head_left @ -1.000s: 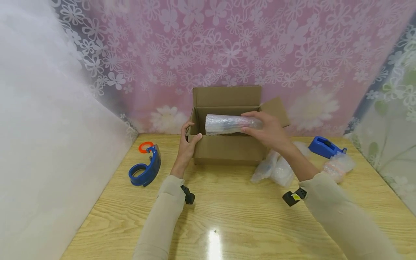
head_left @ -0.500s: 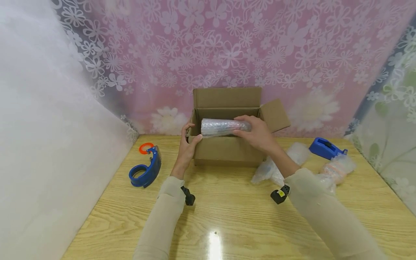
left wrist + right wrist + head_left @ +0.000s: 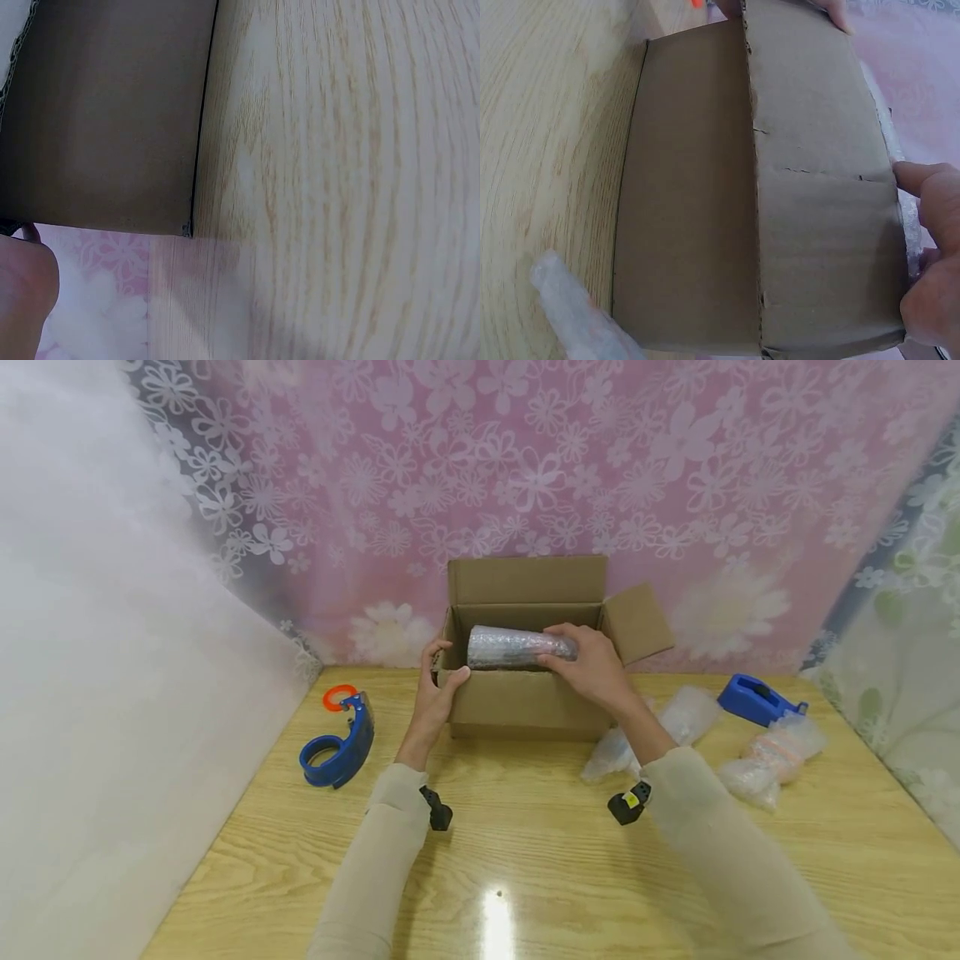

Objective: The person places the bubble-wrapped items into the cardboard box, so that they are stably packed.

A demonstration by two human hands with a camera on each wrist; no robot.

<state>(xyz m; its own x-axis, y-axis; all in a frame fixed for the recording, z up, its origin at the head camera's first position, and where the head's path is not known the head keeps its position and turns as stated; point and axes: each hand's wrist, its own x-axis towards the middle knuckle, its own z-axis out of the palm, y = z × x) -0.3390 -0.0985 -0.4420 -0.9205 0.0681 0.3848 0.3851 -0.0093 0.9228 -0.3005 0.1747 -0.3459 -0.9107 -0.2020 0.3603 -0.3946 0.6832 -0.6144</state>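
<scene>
Wrapped roll (image 3: 504, 647): underside hidden, contents unclear. Left hand (image 3: 26, 292) cut off in left wrist view.

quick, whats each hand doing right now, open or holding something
Left hand: holding the cardboard box at its left end.
Right hand: holding the bubble-wrapped item at the box's opening.
</scene>
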